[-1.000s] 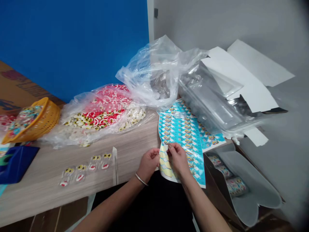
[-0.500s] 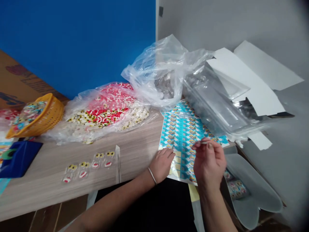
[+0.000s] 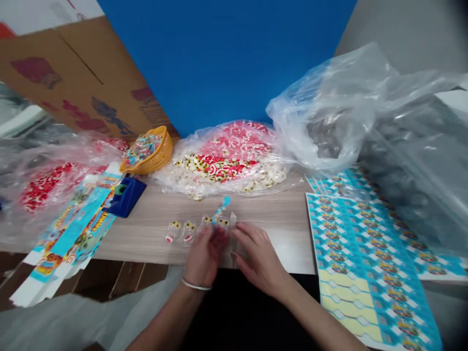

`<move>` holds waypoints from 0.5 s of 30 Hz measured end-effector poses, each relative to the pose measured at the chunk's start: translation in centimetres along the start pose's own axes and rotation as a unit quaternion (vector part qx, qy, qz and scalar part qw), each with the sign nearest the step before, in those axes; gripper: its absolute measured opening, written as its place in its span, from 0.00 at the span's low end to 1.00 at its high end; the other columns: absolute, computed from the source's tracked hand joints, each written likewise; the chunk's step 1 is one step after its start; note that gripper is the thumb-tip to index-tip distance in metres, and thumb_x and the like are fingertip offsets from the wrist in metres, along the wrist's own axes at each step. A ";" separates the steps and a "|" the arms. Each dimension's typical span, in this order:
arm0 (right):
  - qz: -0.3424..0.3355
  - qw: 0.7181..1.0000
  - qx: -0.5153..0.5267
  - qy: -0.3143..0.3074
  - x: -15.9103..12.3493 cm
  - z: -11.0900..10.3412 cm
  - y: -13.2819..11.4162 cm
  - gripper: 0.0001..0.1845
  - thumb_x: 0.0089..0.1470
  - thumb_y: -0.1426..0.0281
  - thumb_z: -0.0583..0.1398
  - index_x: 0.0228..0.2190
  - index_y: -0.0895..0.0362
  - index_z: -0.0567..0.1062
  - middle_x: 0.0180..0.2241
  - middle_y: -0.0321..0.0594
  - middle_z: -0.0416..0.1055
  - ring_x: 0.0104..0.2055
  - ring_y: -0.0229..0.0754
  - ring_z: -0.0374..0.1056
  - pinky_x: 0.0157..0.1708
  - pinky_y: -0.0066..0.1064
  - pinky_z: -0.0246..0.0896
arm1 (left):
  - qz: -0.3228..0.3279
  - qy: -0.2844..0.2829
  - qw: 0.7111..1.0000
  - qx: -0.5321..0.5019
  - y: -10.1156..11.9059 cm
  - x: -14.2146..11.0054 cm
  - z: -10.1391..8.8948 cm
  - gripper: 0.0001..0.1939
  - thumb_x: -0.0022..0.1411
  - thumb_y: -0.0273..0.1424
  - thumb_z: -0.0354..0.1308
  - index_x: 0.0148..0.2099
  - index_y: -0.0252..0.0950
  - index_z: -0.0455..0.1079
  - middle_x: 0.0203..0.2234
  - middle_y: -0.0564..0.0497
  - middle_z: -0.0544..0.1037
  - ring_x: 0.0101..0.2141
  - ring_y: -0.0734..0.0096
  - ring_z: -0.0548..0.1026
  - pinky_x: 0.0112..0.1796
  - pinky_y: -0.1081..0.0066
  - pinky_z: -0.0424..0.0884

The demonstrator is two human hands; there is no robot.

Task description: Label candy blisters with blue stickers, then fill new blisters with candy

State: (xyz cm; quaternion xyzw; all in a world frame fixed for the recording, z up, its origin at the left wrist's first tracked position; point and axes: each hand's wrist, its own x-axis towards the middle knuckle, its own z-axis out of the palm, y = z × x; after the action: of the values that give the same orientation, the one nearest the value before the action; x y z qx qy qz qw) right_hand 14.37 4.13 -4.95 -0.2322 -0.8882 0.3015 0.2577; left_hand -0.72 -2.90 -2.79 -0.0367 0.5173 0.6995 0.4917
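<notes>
A strip of small clear packs with yellow and red sweets lies near the table's front edge. My left hand, a bangle on its wrist, curls its fingers over the strip's right end. My right hand lies beside it with fingers stretched toward the strip's clear end flap. A small blue sticker stands up from the strip just above the fingertips of both hands. Blur hides which fingers touch it. The sticker sheet, blue with yellow bare backing at its near end, lies to the right.
Behind the strip sits a clear bag of red and yellow sweets. An orange basket, a blue box and printed cartons are at left. Large clear plastic bags crowd the right. A cardboard box leans against the blue wall.
My view swung left. Both hands left the sticker sheet and moved left to the strip of packs, the right hand bringing along the sticker it had peeled off.
</notes>
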 end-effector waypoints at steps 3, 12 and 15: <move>0.053 0.997 -0.036 -0.041 3.3 2.9 0.3 0.44 0.46 0.59 0.67 0.60 0.59 0.61 0.59 0.55 0.62 0.62 0.61 0.54 0.60 0.57 0.49 | 0.088 0.054 0.995 -0.007 4.3 1.4 -3.7 0.14 0.49 0.37 0.69 0.34 0.34 0.71 0.27 0.54 0.78 0.28 0.74 0.76 0.34 0.73 0.74; 0.015 0.988 -0.108 -0.110 3.4 4.2 2.3 0.36 0.45 0.62 0.66 0.56 0.57 0.67 0.53 0.52 0.68 0.61 0.61 0.56 0.63 0.63 0.29 | 0.086 0.058 0.994 0.019 4.9 1.4 -5.9 0.15 0.49 0.38 0.69 0.33 0.34 0.70 0.26 0.54 0.77 0.26 0.75 0.75 0.31 0.74 0.71; 0.035 0.988 -0.117 -0.093 0.4 1.6 3.2 0.35 0.46 0.63 0.65 0.56 0.55 0.67 0.52 0.51 0.69 0.60 0.61 0.57 0.62 0.64 0.31 | 0.000 -0.041 0.996 0.076 2.5 1.3 -4.3 0.14 0.53 0.39 0.66 0.32 0.34 0.71 0.26 0.52 0.76 0.25 0.75 0.73 0.29 0.74 0.68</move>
State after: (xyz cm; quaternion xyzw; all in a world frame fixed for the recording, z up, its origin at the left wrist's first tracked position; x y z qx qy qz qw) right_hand 13.90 5.94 -8.01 -0.2621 -0.9289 0.2248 0.1340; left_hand -5.18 -5.27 -3.74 0.0298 0.5484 0.6592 0.5136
